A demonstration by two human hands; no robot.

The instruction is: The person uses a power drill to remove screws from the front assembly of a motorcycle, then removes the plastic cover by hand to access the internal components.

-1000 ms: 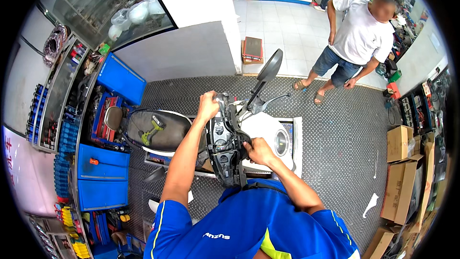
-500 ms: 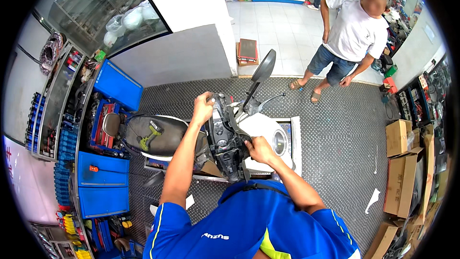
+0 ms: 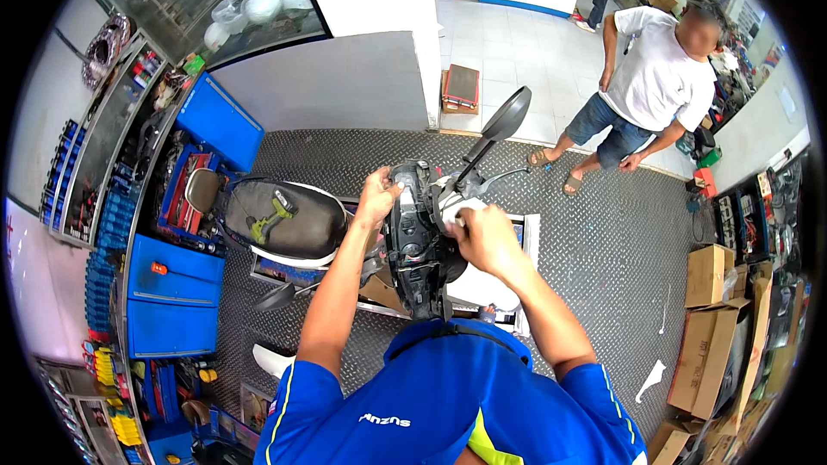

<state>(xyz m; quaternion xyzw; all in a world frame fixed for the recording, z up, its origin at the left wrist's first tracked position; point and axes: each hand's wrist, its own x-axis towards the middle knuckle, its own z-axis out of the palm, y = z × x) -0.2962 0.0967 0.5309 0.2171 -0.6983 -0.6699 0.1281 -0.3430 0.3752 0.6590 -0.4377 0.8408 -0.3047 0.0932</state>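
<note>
A scooter stands in front of me with its seat (image 3: 289, 222) at the left. Its black plastic inner panel (image 3: 413, 241) faces up between my arms, with sockets and openings showing. My left hand (image 3: 379, 196) is closed on the panel's far left edge. At the panel's right side, my right hand (image 3: 489, 239) has its fingers curled down beside the white front body (image 3: 474, 291); whatever lies between the fingertips is hidden. Just beyond rise a brake lever (image 3: 504, 176) and a black mirror (image 3: 506, 114). A yellow-green cordless drill (image 3: 272, 217) lies on the seat.
Blue tool cabinets (image 3: 172, 319) and tool racks line the left side. A person (image 3: 655, 77) in a white shirt stands at the far right. Cardboard boxes (image 3: 705, 353) are stacked at the right. A white scrap (image 3: 652, 381) lies on the textured metal floor (image 3: 603, 275).
My right hand has moved away from me, from the panel's lower right side to beside the white front body. My left hand still grips the panel edge. The whole view has shifted slightly.
</note>
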